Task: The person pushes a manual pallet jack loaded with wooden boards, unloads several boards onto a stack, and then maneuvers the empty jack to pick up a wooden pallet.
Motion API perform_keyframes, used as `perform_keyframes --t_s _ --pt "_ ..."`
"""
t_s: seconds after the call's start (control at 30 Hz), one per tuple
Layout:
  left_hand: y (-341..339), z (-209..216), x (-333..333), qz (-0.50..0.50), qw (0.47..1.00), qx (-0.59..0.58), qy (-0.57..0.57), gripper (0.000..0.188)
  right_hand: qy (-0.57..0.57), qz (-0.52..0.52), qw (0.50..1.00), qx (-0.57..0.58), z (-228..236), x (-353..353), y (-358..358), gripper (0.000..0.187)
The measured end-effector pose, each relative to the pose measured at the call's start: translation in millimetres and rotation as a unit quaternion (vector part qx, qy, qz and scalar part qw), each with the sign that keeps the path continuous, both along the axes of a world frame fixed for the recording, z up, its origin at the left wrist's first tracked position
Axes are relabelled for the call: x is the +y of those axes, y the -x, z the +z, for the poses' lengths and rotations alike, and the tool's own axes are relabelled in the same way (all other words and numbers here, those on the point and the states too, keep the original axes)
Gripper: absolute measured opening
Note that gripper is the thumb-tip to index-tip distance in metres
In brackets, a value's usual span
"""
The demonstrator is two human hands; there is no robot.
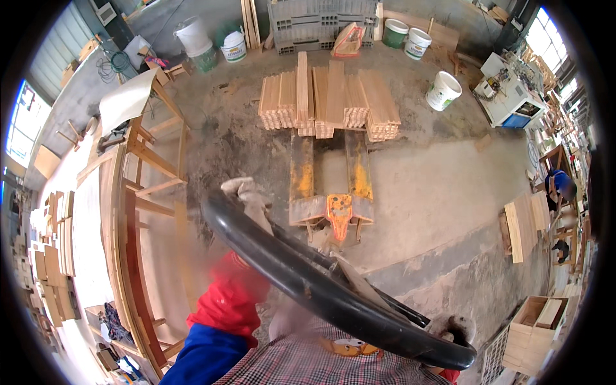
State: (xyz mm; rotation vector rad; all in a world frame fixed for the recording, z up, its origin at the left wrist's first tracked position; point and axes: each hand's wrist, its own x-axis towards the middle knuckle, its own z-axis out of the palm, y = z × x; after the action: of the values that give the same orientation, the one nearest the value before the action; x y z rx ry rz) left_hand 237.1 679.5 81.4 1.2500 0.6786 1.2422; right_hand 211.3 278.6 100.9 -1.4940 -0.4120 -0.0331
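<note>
A thick, curved black handle (pixel 301 289) slants across close in front of me, from upper left down to lower right. It looks like the loop handle of a pallet jack, but where it joins anything is hidden. My left hand (pixel 247 196), in a pale work glove, is closed at its upper left end; the bar covers part of the fingers. At the lower right end my right hand (pixel 453 328), also gloved, is wrapped around the handle. Beyond stands an orange, worn pallet jack (pixel 339 212), its two forks reaching under stacked wooden strips (pixel 330 96).
On the left runs a long wooden workbench (pixel 119 212). Several buckets, such as a white one (pixel 443 91), and a grey plastic pallet (pixel 321 25) stand at the back. A white machine (pixel 510 93), boards (pixel 521 224) and a wooden box (pixel 532 333) are on the right, near another person (pixel 559 185).
</note>
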Motion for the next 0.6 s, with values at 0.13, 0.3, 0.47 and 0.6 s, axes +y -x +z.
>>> perform_keyframes --t_s 0.13,0.3,0.47,0.6 --pt "-14 -29 33 -0.085 0.989 -0.122 0.022 0.022 0.045 -0.013 0.999 0.022 6 3 1 0.026" --pt "-44 -58 71 -0.270 0.943 -0.169 -0.097 0.021 0.113 -0.104 0.986 -0.063 13 19 -9 0.021" --pt "-109 -8 45 -0.200 0.949 -0.202 0.139 0.017 0.236 -0.050 0.962 -0.127 5 23 -28 0.011" --pt "-154 -11 51 -0.153 0.981 -0.115 0.030 0.011 0.084 0.003 0.994 -0.068 28 66 -48 0.023"
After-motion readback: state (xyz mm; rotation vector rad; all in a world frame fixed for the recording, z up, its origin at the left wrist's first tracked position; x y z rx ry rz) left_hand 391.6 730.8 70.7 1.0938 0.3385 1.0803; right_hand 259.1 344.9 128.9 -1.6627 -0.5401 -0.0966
